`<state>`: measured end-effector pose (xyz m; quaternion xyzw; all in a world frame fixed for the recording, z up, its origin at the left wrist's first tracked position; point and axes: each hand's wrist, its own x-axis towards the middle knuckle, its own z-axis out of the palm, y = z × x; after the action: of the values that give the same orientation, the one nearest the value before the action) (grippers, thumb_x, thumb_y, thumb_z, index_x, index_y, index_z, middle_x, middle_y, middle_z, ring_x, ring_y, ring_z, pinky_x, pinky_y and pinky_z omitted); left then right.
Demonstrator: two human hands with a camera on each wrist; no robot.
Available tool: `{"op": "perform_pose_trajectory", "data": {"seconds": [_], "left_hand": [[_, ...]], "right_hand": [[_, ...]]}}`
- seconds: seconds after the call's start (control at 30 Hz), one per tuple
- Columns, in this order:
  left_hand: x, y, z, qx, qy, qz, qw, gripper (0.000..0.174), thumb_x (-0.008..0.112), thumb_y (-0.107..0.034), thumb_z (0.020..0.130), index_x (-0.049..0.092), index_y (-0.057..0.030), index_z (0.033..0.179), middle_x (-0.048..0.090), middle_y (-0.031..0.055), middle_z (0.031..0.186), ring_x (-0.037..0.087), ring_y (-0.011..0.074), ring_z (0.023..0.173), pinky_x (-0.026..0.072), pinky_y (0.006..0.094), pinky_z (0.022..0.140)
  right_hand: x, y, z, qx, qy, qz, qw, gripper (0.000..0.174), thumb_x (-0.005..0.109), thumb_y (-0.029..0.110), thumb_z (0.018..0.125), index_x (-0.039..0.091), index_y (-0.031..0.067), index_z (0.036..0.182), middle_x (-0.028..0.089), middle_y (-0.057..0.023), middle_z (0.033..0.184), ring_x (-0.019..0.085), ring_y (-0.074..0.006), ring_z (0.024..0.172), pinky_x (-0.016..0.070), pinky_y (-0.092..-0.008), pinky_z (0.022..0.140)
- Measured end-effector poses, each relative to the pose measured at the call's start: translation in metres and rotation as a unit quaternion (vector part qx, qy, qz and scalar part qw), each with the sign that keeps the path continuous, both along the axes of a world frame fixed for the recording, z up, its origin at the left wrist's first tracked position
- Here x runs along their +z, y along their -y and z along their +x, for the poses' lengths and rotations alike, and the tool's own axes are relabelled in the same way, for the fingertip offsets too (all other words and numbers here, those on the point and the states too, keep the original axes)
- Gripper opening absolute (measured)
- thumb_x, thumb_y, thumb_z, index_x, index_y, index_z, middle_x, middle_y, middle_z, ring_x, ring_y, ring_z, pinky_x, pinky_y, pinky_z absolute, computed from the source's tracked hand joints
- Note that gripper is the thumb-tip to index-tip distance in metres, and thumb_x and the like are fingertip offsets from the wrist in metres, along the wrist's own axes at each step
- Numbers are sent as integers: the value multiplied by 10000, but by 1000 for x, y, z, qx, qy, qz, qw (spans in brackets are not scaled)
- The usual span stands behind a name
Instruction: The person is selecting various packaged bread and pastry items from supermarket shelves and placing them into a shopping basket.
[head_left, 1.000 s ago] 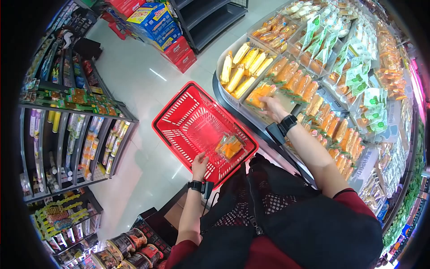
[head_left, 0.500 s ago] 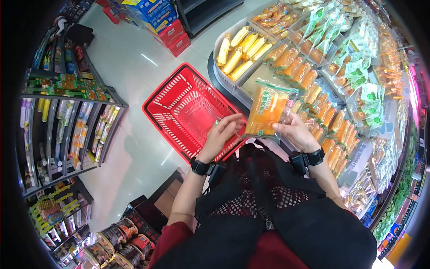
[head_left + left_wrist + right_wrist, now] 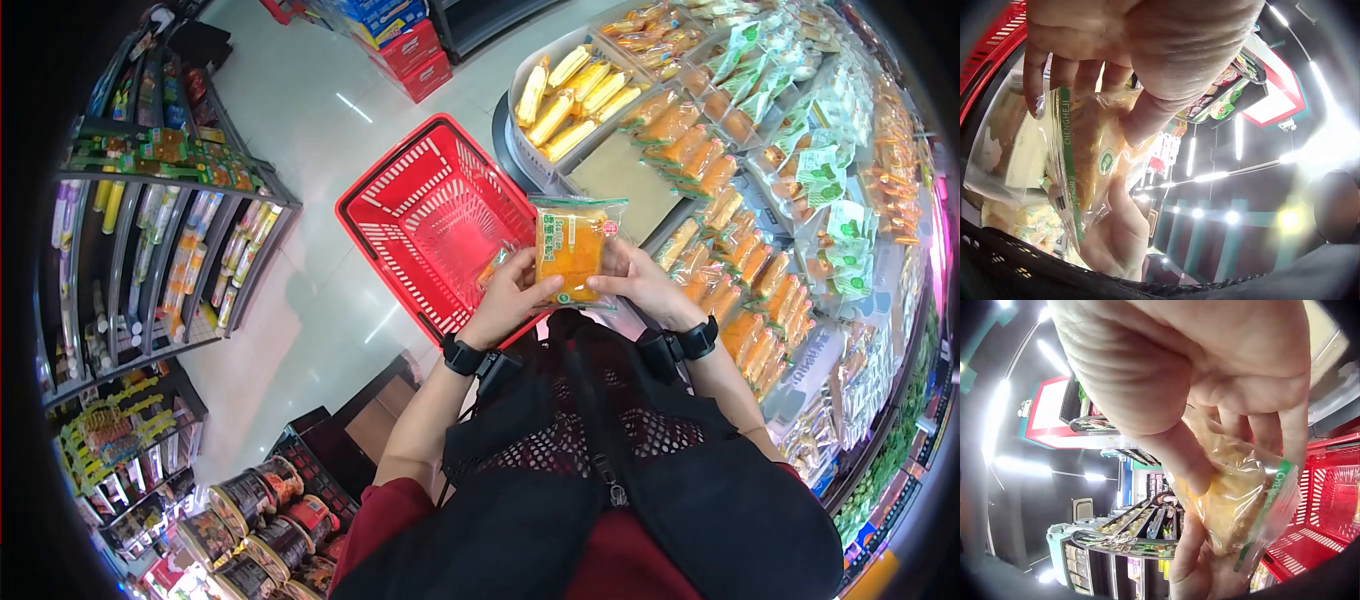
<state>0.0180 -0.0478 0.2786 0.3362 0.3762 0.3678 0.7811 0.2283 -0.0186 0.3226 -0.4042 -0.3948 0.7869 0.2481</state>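
Note:
Both hands hold a clear plastic package of orange-brown bread (image 3: 572, 250) upright in front of the body, with green print along its top. My left hand (image 3: 508, 300) pinches its left side, thumb on the face turned to me. On the right side my right hand (image 3: 650, 285) grips it the same way. The left wrist view shows the left thumb pressed on the wrapper (image 3: 1094, 156), fingers behind it. In the right wrist view the package (image 3: 1229, 494) is between right thumb and fingers. Beyond it stands a red shopping basket (image 3: 385, 225); another package inside is mostly hidden by my left hand.
At the right is a display stand with rows of packaged bread (image 3: 690, 160), a bin of yellow packages (image 3: 575, 95) and a bare pale section (image 3: 625, 185). Shelves with tube-shaped packs (image 3: 150, 250) line the left. Tubs (image 3: 265, 530) are stacked at lower left, red boxes (image 3: 425, 70) ahead.
The right hand has lifted the bread package from the display stand and brought it in front of the body. The left hand has moved from over the basket and taken hold of its left side.

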Motion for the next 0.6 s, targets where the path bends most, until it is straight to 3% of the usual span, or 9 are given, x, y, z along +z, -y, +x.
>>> {"op": "perform_pose_trajectory", "data": {"seconds": [0.1,0.13,0.23,0.33,0.43,0.5,0.6], "left_hand": [[-37,20,8,4,-20,0,1000,449,622,-150,861,424,-9,1239,530,79,1162,543,138,1036,501,296,849],[-43,21,7,8,-18,-1,1000,449,622,-150,861,424,-9,1239,530,79,1162,543,138,1036,501,296,849],[-48,3,-22,44,-47,7,998,419,627,-131,854,458,-1,1215,573,76,1098,567,133,988,505,281,817],[-70,-22,-67,82,-175,19,981,343,617,-95,855,507,10,1163,621,67,1023,586,124,934,489,268,811],[-155,-20,-97,107,-308,30,945,387,658,-100,809,530,17,1155,637,113,1021,616,160,912,488,271,794],[-197,-16,-105,92,-321,-10,943,399,669,-106,798,533,16,1154,638,117,1020,618,165,909,488,274,795],[-215,-31,-97,47,-346,-63,935,399,672,-106,798,534,14,1153,636,112,1009,614,160,892,489,276,789]], "right_hand": [[-33,16,13,19,-7,-10,1000,555,576,30,854,296,6,1334,517,-123,1206,505,-173,1111,413,-328,946],[-37,14,17,32,39,-1,999,550,582,48,857,308,16,1333,518,-125,1206,508,-164,1098,416,-325,936],[-18,-8,13,46,89,30,995,510,597,124,869,365,48,1316,548,-123,1172,535,-149,1038,428,-303,899],[0,-33,13,-21,123,7,992,451,585,191,885,419,61,1283,599,-103,1090,582,-157,960,466,-270,808],[3,-33,30,-30,147,-2,989,412,578,194,891,447,65,1260,601,-98,1088,603,-156,923,482,-267,773],[3,-30,43,-38,168,6,985,377,572,200,897,472,55,1230,607,-91,1070,619,-160,892,491,-260,757],[7,-41,54,-73,168,-17,983,367,568,201,899,478,42,1217,610,-89,1054,616,-159,897,497,-258,756]]}}
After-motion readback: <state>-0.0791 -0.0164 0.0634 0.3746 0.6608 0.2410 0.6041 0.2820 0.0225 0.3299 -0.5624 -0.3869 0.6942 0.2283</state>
